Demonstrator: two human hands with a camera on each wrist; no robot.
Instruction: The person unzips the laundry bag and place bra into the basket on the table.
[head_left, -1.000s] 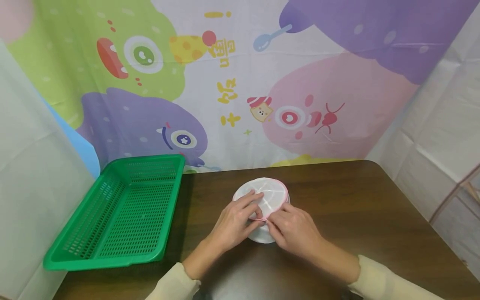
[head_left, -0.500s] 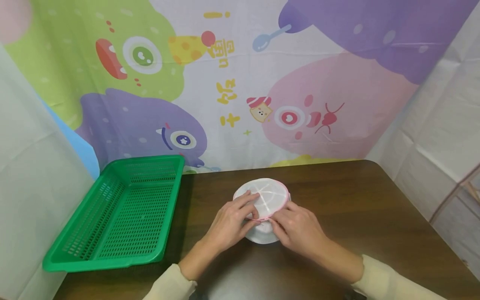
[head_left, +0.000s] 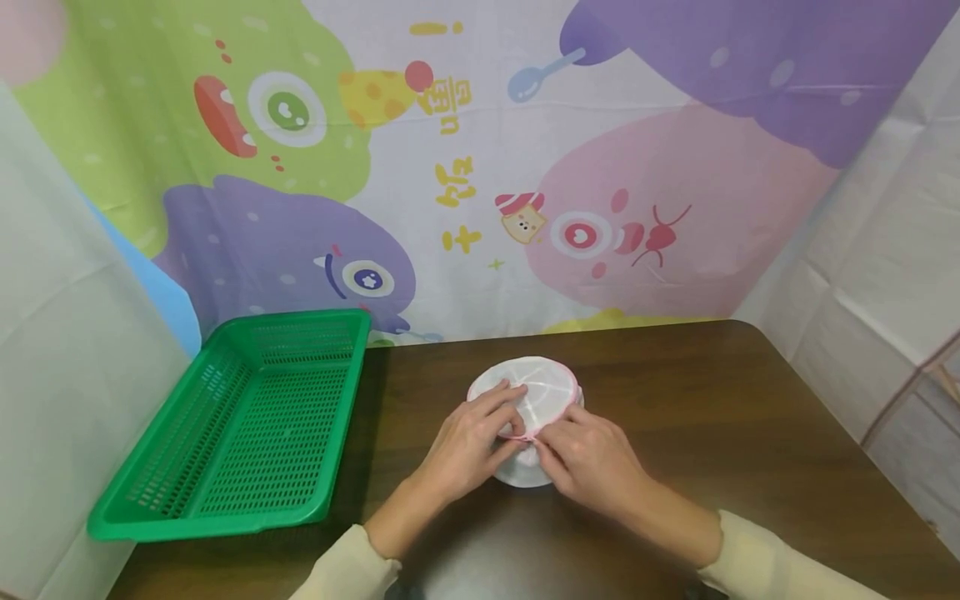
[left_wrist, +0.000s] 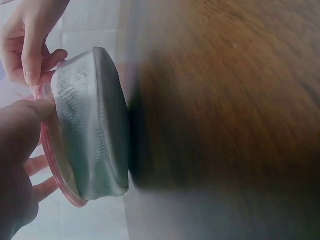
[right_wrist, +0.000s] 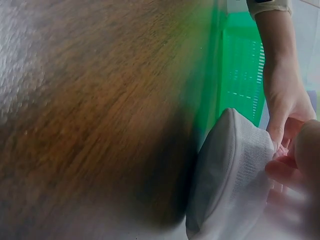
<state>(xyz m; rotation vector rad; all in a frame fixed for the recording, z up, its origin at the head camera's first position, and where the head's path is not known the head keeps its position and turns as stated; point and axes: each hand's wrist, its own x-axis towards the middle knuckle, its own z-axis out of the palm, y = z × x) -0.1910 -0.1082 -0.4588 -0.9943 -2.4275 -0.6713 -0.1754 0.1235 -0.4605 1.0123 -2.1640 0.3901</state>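
Observation:
A round white mesh laundry bag [head_left: 547,385] with a pink zipper edge [head_left: 574,392] stands on the table, its lid side up. In the head view my left hand [head_left: 468,437] lies at its near left, thumb and index finger pinching the pink edge while other fingers rest over the lid. Just across from it, my right hand [head_left: 596,454] pinches the same edge with thumb and fingertips. The left wrist view shows the bag's mesh side wall [left_wrist: 82,125] below both hands. Whatever small piece sits between the right fingertips is mostly hidden.
To the left, a green perforated plastic basket [head_left: 285,433] stands on the brown wooden table [head_left: 697,392]. A cartoon-printed cloth [head_left: 480,300] hangs behind the table, and pale cloth hangs at both sides.
Half a second ago my hands were slightly farther apart along the zipper edge; now they are close together again, much as one second ago. The bag and basket stay in place.

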